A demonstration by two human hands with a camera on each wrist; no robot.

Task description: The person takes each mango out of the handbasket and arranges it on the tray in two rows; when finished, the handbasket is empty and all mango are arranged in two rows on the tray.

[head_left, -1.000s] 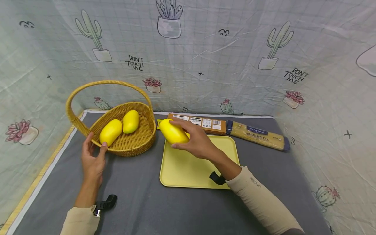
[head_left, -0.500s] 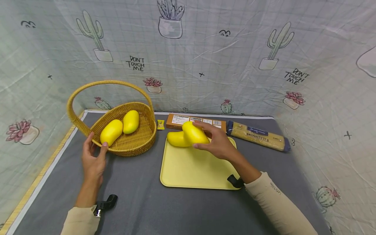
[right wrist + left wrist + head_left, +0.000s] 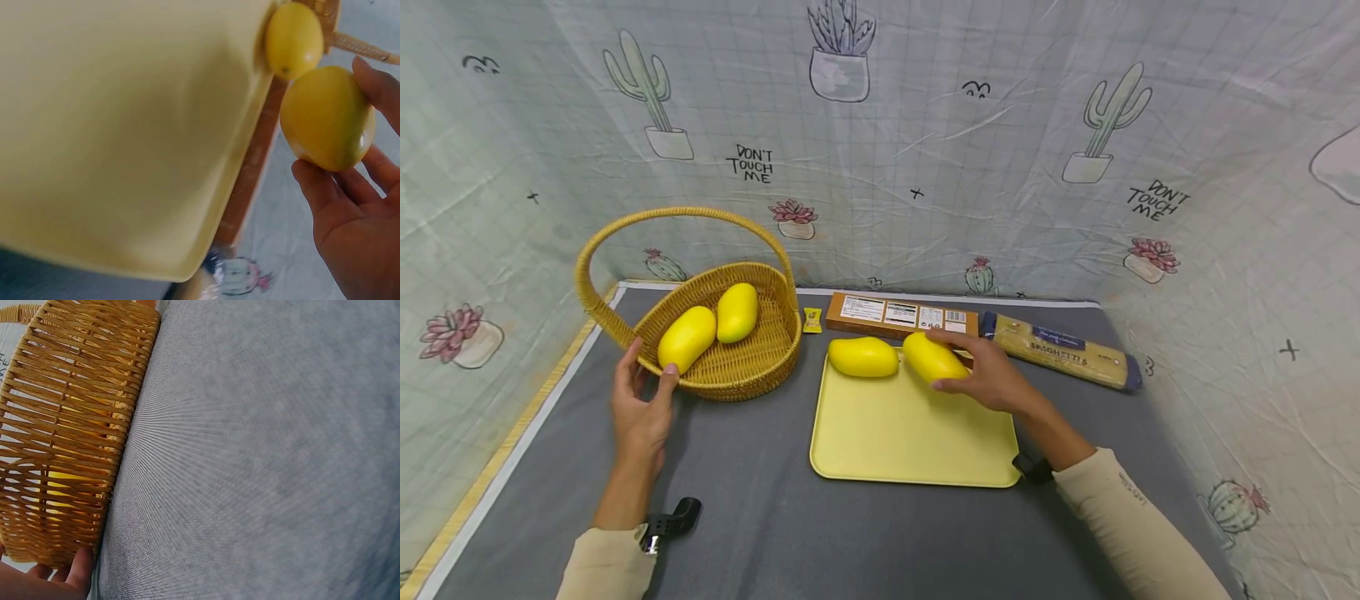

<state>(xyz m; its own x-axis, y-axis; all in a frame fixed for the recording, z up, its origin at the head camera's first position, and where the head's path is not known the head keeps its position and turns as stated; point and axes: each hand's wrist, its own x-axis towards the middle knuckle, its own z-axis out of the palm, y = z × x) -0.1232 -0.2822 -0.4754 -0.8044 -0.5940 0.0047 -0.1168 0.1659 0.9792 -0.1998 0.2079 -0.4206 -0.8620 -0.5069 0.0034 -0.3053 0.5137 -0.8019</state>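
Observation:
My right hand (image 3: 988, 372) grips a yellow mango (image 3: 931, 358) over the back right part of the yellow tray (image 3: 887, 442). In the right wrist view, thumb and fingers curl round that held mango (image 3: 328, 119). Another mango (image 3: 863, 357) lies on the tray at its back left corner, just left of the held one. On the left, my left hand (image 3: 642, 408) holds the rim of a woven basket (image 3: 752, 367), thumb over the edge. Inside the basket rest two mangoes, one at the left (image 3: 687, 339) and one at the back (image 3: 737, 312).
Behind the tray lies a brown box (image 3: 902, 315), with a small yellow packet (image 3: 812, 320) at its left end. A spaghetti pack (image 3: 1060, 350) lies to the right. The basket's tall handle (image 3: 685, 212) arches above it. A printed cloth hangs behind the grey table (image 3: 737, 500).
My right hand has carried its mango rightward from the tray's back left and lowered it, uncovering the other mango on the tray and the small packet. The left hand stays on the basket.

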